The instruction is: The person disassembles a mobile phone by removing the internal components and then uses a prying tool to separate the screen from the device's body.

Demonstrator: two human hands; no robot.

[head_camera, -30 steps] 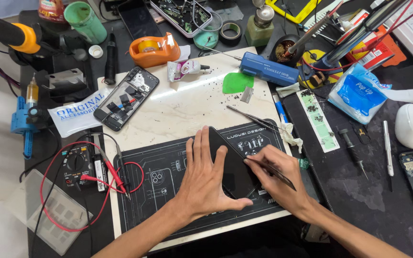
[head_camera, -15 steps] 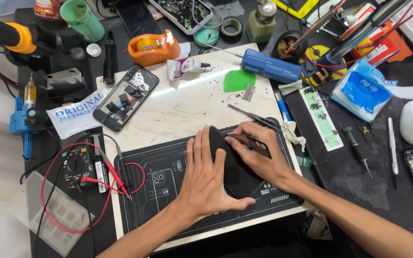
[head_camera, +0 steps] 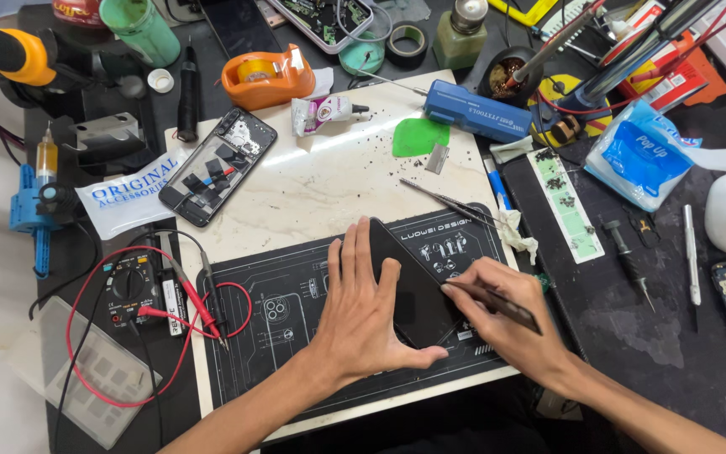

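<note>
A black phone (head_camera: 409, 290) lies face down on a dark printed work mat (head_camera: 279, 303). My left hand (head_camera: 363, 315) rests on the phone's left side, fingers spread flat, thumb under its lower edge. My right hand (head_camera: 506, 324) pinches a thin dark tool (head_camera: 497, 303) like a pen, its tip at the phone's right edge. The mat sits on a pale marble slab (head_camera: 329, 176).
An opened phone (head_camera: 218, 166) lies at the slab's upper left. A multimeter (head_camera: 132, 290) with red leads sits left. Tweezers (head_camera: 451, 202), a green pick (head_camera: 420, 136), a blue tool (head_camera: 476, 111), an orange tape dispenser (head_camera: 266, 77) and a blue wipes pack (head_camera: 640, 155) surround the slab.
My right hand with the tool moved up along the phone's right edge, then back down toward its lower right. My left hand stayed on the phone.
</note>
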